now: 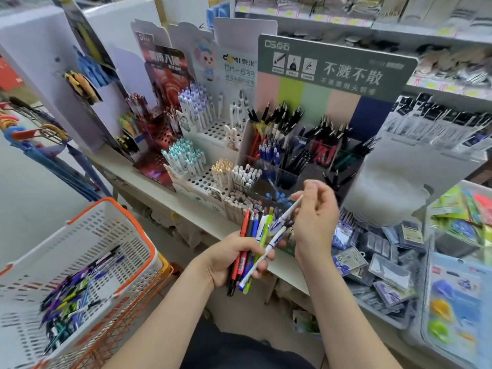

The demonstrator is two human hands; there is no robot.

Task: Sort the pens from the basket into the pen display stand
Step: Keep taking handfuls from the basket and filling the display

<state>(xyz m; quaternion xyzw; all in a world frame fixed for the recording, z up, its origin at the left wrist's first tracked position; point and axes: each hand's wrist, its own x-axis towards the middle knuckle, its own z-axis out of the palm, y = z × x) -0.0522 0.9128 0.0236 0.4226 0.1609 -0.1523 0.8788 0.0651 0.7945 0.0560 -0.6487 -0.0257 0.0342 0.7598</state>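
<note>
My left hand [234,259] grips a bundle of pens [249,233]: red, black, blue, yellow-green and white ones, fanned upward. My right hand [315,218] pinches the top of a white pen with blue print [286,215], which slants down toward the bundle. Both hands hover in front of the clear compartmented pen display stand [300,166], which holds black, blue and red pens under a green header card. The white basket with orange rim [87,249] stands at lower left with several loose pens [72,296] in its bottom.
White perforated stands [202,179] with white pens sit left of the clear stand on the shelf [149,182]. A box of erasers [241,206] is just beyond my left hand. Packaged stationery [383,265] fills the bins at right. Umbrellas [40,145] hang at far left.
</note>
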